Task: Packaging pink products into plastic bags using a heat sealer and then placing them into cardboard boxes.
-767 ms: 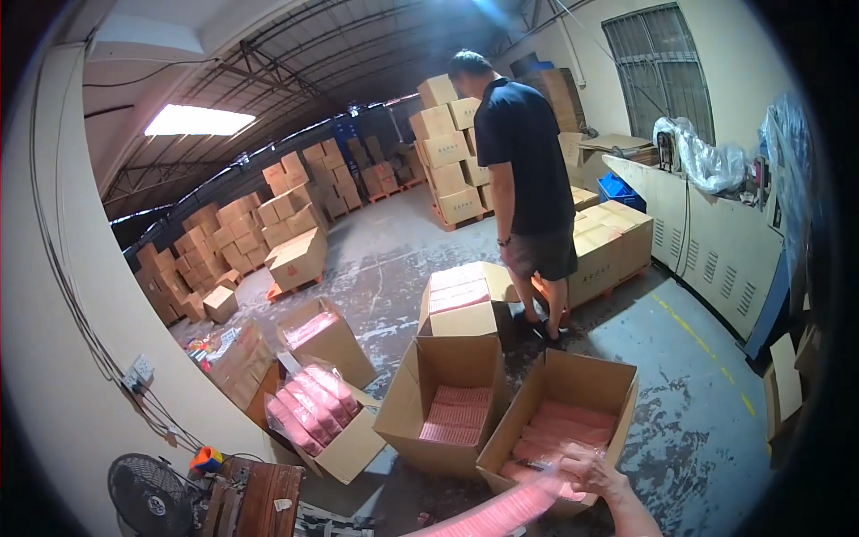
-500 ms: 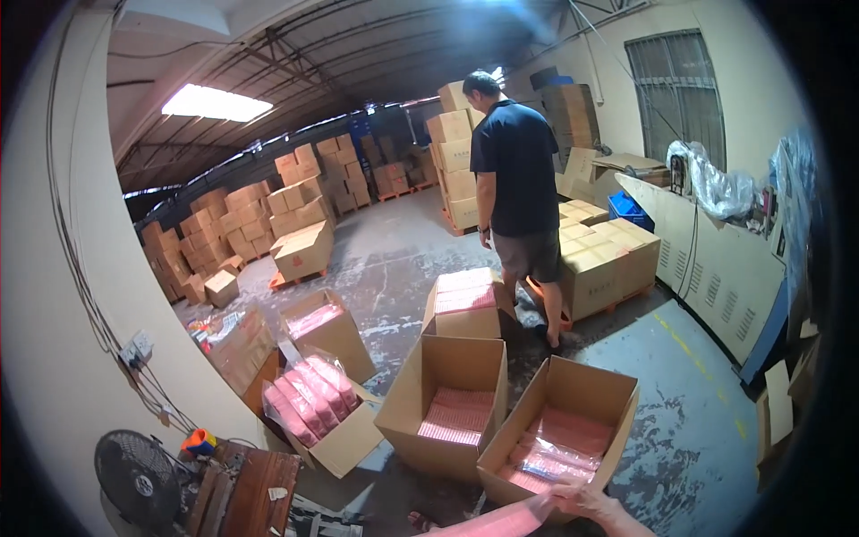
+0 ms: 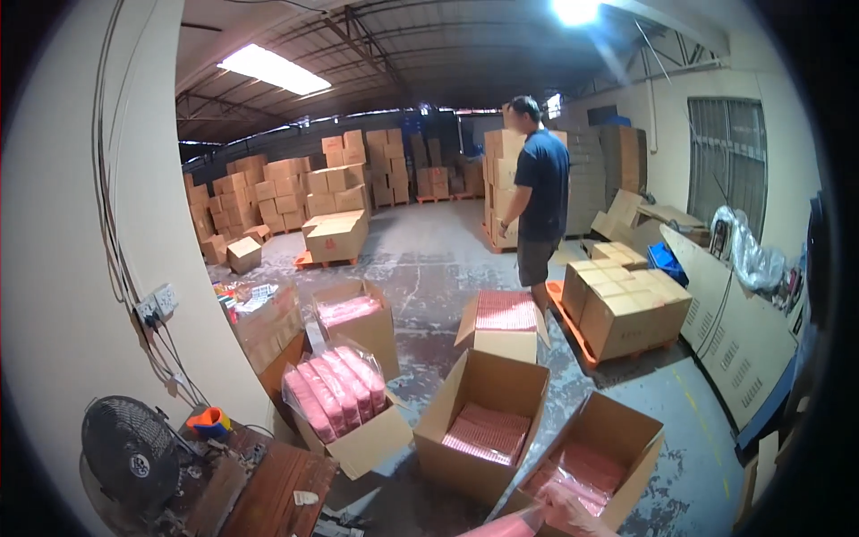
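Note:
At the lower edge my right hand (image 3: 573, 515) has its fingers closed on the end of a clear plastic pack of pink pieces (image 3: 508, 526). The rest of that pack runs out of the picture. It is over the near edge of an open cardboard box (image 3: 633, 440), in which pink packs in shiny film (image 3: 582, 467) lie. Left of it, another open box (image 3: 436, 421) holds rows of pink pieces (image 3: 488, 433). My left hand is out of view.
Farther left, a box (image 3: 376, 445) overflows with bagged pink packs (image 3: 335, 394). A black fan (image 3: 130, 452) stands by a wooden bench (image 3: 273, 488). Beyond the boxes a person (image 3: 544, 192) in dark clothes stands beside a pallet of cartons (image 3: 631, 304). Stacked cartons (image 3: 335, 237) line the back.
The view has tilted up and swung left. My right hand, still on the pink pack, sits lower against the box. The person has turned sideways and moved farther off.

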`<control>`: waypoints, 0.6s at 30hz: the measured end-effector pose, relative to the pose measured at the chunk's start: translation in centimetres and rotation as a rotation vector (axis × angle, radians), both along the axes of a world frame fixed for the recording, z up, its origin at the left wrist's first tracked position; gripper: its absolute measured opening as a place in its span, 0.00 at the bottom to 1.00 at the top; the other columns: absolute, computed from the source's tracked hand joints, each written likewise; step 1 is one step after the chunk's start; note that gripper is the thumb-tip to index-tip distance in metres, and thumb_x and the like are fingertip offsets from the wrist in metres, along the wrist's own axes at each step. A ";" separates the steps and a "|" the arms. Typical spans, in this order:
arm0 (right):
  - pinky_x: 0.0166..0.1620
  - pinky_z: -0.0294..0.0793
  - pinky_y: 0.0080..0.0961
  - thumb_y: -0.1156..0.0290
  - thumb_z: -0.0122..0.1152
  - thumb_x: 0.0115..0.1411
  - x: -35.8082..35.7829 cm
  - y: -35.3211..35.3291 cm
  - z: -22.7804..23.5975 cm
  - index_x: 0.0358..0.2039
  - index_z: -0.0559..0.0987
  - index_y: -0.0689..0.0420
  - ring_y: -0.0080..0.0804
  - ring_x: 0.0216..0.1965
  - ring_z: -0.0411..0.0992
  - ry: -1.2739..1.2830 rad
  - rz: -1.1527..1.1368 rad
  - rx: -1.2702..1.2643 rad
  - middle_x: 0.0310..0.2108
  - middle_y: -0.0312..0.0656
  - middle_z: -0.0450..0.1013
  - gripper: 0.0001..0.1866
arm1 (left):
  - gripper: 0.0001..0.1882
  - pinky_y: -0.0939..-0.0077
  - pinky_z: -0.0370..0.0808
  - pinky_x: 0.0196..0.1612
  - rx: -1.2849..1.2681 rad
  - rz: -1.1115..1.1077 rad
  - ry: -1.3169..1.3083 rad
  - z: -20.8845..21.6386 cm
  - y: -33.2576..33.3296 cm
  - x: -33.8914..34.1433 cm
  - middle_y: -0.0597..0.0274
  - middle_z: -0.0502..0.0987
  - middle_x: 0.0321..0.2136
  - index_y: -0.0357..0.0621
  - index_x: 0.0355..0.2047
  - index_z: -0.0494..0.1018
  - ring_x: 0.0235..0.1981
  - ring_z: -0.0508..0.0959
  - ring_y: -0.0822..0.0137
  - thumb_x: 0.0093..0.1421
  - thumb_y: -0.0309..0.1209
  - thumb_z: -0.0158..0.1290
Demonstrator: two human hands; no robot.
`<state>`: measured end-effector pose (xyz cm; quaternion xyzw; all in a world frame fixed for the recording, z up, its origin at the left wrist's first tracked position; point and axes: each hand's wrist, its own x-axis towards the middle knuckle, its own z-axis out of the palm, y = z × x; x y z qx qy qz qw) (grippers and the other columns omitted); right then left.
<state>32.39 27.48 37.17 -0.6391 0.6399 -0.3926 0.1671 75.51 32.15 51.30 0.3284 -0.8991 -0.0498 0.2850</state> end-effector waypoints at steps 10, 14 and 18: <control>0.36 0.65 0.36 0.82 0.54 0.39 5.0 -7.3 1.4 0.20 0.73 0.57 0.44 0.34 0.65 0.182 0.068 -0.125 0.27 0.44 0.65 0.06 | 0.09 0.63 0.71 0.34 0.094 0.062 -0.013 -2.8 -9.4 7.4 0.51 0.73 0.27 0.35 0.25 0.73 0.29 0.72 0.53 0.41 0.22 0.49; 0.41 0.66 0.37 0.83 0.55 0.38 4.8 -8.4 4.1 0.21 0.72 0.59 0.47 0.36 0.64 0.281 0.070 -0.203 0.29 0.46 0.65 0.06 | 0.08 0.62 0.71 0.36 0.035 0.032 -0.059 -3.7 -11.4 7.9 0.50 0.74 0.29 0.35 0.25 0.72 0.31 0.72 0.52 0.41 0.22 0.50; 0.43 0.66 0.40 0.82 0.54 0.43 4.1 -8.8 3.0 0.21 0.73 0.59 0.44 0.40 0.63 0.153 0.031 -0.083 0.36 0.50 0.65 0.04 | 0.09 0.60 0.71 0.40 0.012 0.180 -0.061 -5.8 -7.9 6.7 0.49 0.74 0.30 0.35 0.26 0.73 0.34 0.73 0.50 0.41 0.23 0.50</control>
